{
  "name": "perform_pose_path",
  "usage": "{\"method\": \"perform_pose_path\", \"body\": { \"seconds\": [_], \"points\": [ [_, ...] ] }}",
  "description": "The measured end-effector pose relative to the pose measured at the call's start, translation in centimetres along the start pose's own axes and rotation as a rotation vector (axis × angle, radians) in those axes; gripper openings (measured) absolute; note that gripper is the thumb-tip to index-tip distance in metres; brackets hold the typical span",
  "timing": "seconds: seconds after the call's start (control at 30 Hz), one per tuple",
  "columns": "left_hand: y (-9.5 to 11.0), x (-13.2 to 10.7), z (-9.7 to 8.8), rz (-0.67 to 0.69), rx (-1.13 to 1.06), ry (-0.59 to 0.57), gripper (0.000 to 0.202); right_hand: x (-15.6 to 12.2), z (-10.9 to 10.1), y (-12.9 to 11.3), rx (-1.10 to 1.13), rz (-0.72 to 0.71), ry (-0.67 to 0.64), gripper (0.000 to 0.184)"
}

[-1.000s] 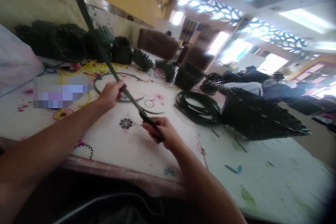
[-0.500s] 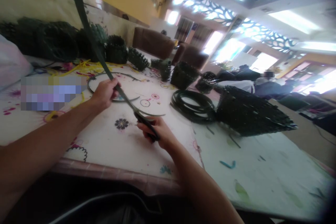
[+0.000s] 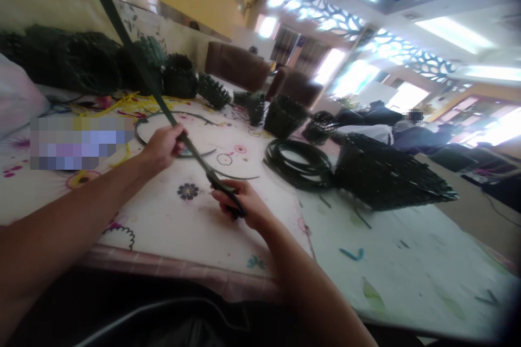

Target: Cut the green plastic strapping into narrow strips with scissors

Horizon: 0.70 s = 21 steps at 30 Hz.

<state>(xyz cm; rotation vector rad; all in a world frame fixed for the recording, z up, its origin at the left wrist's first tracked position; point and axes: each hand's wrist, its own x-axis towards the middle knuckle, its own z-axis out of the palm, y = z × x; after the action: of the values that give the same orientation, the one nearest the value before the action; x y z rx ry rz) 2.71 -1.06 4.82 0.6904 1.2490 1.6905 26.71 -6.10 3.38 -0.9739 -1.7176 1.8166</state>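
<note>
A long dark green strip [image 3: 140, 65] runs from the top left down to the middle of the table. My left hand [image 3: 163, 146] is closed around it, fingers pinching the strip. Lower and to the right, my right hand [image 3: 240, 203] grips black-handled scissors [image 3: 230, 198], whose blades meet the strip's lower end. Beyond the scissors a thin green strip [image 3: 234, 174] curves off to the right. Whether the blades are fully closed is too blurred to tell. Behind my left hand a thin dark strip [image 3: 138, 130] lies curved on the flowered tablecloth [image 3: 163, 227].
To the right lie a coil of dark green strip [image 3: 299, 165] and a large woven basket [image 3: 386, 173] on its side. Several smaller dark baskets [image 3: 285, 116] line the back. Yellow strips [image 3: 134, 102] lie at the left. Offcuts and a small blue piece [image 3: 352, 254] lie at the right.
The upper part of the long strip has swung left and looks straighter. Both hands have stayed almost in place, still on the strip and the scissors.
</note>
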Motion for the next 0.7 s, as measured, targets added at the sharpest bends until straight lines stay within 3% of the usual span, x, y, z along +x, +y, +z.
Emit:
{"method": "perform_pose_path", "body": {
  "seconds": [0.3,0.7],
  "points": [
    [-0.04,0.18,-0.05,-0.038,-0.001,-0.029,0.032,0.3,-0.16,0.42,0.036,0.007,-0.055,0.044],
    [-0.31,0.72,-0.52,0.012,0.03,-0.038,0.025,-0.1,0.14,0.07,-0.009,-0.009,0.007,0.041]
  ]
}}
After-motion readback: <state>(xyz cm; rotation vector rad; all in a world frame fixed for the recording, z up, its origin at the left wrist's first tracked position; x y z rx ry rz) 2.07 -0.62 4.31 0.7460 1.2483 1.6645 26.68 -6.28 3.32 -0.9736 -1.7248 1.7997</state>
